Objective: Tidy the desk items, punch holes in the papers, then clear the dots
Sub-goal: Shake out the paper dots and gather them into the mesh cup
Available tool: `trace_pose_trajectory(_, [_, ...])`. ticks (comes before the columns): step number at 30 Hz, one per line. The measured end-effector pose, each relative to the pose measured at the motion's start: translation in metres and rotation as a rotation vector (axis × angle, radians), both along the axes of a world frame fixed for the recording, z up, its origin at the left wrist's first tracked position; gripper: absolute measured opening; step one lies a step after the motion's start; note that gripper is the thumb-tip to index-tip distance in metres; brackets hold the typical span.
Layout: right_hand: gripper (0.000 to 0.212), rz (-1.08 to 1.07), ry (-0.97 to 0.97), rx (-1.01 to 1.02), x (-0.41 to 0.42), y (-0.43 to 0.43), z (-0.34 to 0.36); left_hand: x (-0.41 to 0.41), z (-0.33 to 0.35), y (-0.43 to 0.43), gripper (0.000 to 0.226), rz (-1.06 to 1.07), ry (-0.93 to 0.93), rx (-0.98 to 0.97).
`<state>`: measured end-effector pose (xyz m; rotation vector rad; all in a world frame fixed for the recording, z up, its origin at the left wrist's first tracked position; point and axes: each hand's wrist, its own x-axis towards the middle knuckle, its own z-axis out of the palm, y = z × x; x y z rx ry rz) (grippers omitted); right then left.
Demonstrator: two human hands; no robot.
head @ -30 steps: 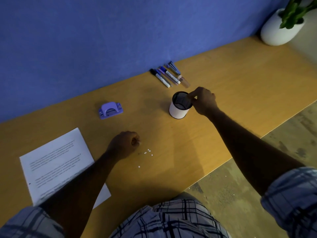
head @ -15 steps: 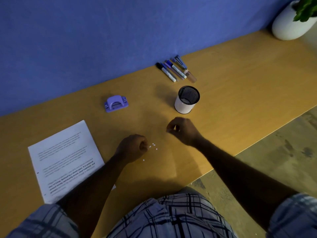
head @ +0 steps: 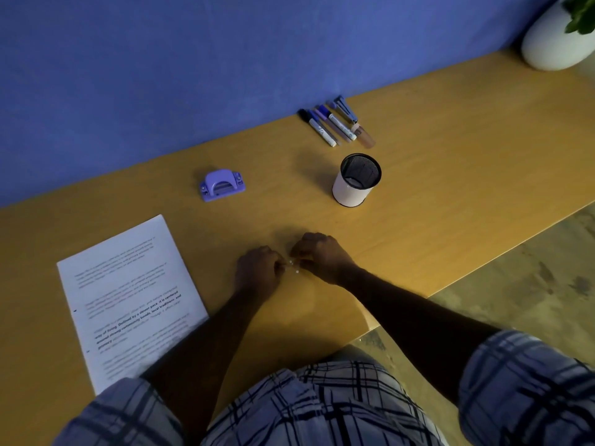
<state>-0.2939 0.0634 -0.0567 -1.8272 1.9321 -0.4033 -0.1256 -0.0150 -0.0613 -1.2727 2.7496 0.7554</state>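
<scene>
The small white paper dots point(head: 294, 267) lie on the yellow-brown wooden desk point(head: 450, 188), in the narrow gap between the two hands. The left hand point(head: 259, 272) is just left of them with its fingers curled into a loose fist. The right hand point(head: 323, 257) is just right of them, its fingers also curled and its fingertips down at the dots. I cannot tell if either hand pinches a dot.

Behind the right hand, well apart from it, the white round pen cup with black mesh inside point(head: 356, 180) stands upright. Its inside is dark, so what it contains cannot be told. The blue and black markers point(head: 328, 127) lie outside it, by the blue wall. The purple hole punch point(head: 222, 185) stands to the left of the cup, and the stack of white printed papers point(head: 128, 300) lies beside the left forearm.
</scene>
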Motion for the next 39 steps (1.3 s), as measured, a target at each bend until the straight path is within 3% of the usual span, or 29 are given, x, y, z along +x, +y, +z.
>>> trace_pose_trajectory(11, [0.012,0.052,0.011,-0.041,-0.002,-0.002,-0.011,0.017,0.004,-0.015,0.021,-0.008,0.011,0.072])
trace_pose_trajectory(17, [0.016,0.099,0.144,0.090,0.005,-0.005,-0.010,0.023,0.011,-0.033,0.018,0.041,0.068,0.123])
trace_pose_trajectory(20, [0.030,0.097,0.250,0.164,0.010,-0.005,-0.011,0.010,0.019,-0.041,0.022,0.076,0.099,0.146])
trace_pose_trajectory(23, [0.027,-0.029,0.265,0.167,0.001,-0.001,-0.003,-0.007,0.030,-0.048,0.022,0.082,0.166,0.170])
trace_pose_trajectory(26, [0.014,-0.233,0.101,-0.015,-0.024,-0.001,0.020,-0.030,0.044,-0.053,0.017,0.065,0.246,0.166])
trace_pose_trajectory(31, [0.009,-0.357,-0.039,-0.223,-0.086,-0.008,0.073,-0.093,0.066,-0.063,0.017,0.024,0.292,0.170])
trace_pose_trajectory(34, [0.013,-0.434,-0.107,-0.165,-0.123,-0.020,0.090,-0.138,0.081,-0.064,0.023,0.009,0.341,0.151])
trace_pose_trajectory(37, [0.010,-0.508,-0.053,-0.056,-0.148,-0.033,0.090,-0.175,0.091,-0.059,0.013,-0.011,0.426,0.149])
trace_pose_trajectory(39, [0.016,-0.507,-0.023,-0.075,-0.156,-0.038,0.089,-0.194,0.093,-0.058,0.019,-0.026,0.412,0.140])
